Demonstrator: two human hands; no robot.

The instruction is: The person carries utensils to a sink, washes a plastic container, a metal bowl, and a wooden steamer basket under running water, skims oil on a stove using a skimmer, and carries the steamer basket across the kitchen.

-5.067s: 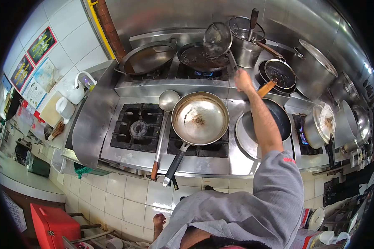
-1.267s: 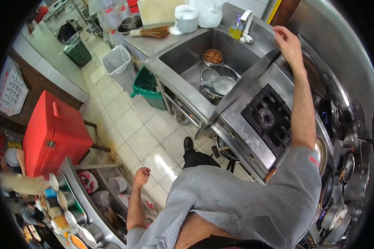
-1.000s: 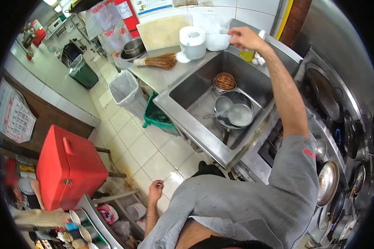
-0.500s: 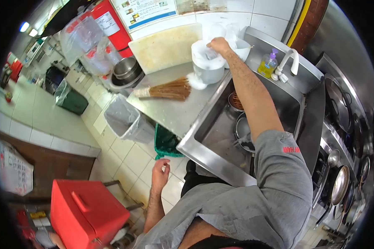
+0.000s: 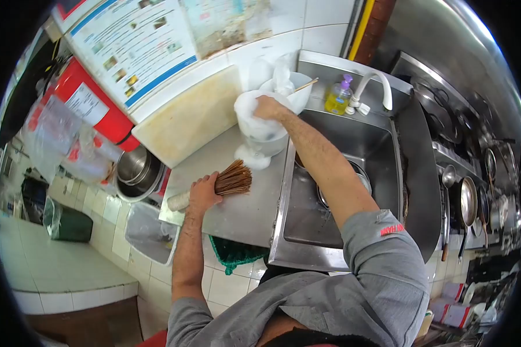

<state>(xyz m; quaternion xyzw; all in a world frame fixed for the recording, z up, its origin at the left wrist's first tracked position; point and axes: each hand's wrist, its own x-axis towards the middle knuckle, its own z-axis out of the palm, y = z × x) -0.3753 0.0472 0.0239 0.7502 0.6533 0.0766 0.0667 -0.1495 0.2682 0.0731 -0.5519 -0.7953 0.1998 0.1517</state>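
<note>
My left hand is wrapped round the bundled bristle brush, which lies on the steel counter with its pale bound handle to the left. At the back of the counter, my right hand reaches into the foamy white tub; its fingertips are hidden in the foam, so what it holds, if anything, does not show. White suds lie on the counter in front of the tub. Behind and to the right stands a white bowl with a thin stick across its rim.
The sink with a pan in it lies under my right forearm. A soap bottle and a white faucet stand behind it. A cutting board leans on the wall. Metal bowls and a lined bin are at left.
My left hand has risen from beside my body to the brush and closed round it. My right hand has gone down into the foamy tub. The view has shifted closer to the counter.
</note>
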